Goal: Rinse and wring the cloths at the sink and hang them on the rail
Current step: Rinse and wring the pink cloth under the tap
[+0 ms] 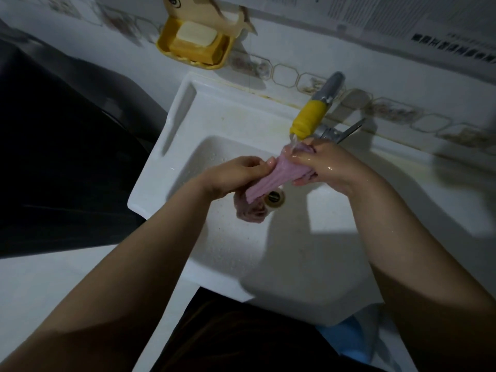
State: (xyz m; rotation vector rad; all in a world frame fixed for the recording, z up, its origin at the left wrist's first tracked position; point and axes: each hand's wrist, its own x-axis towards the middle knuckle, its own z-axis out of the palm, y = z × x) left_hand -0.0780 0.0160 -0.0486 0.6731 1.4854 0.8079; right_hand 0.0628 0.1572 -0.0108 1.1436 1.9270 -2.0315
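The pink cloth (271, 175) is held over the white sink (188, 103), stretched between the two hands directly under the tap. Its top end is gathered at the yellow nozzle (308, 118) of the tap, where a thin stream of water (294, 140) falls on it. The lower end hangs down toward 7 o'clock and lies bunched on the basin floor, touching the drain (275, 196).

The right hand (330, 162) grips the upper part of the cloth, its fingers curled round the fabric; the skin looks wet. The left hand (236, 174) pinches the cloth's left edge between thumb and fingertips, at about 9 o'clock from the cloth.

Behind the tap, at 2 o'clock, a metal lever (349, 131) sticks out along the tiled wall. At 11 o'clock from the sink a yellow soap dish (163, 44) hangs on the wall, with a pale bar of soap (197, 33) lying on a darker yellow bar. At 5 o'clock, below the sink's front edge, something blue (349, 336) shows; I cannot tell what it is.
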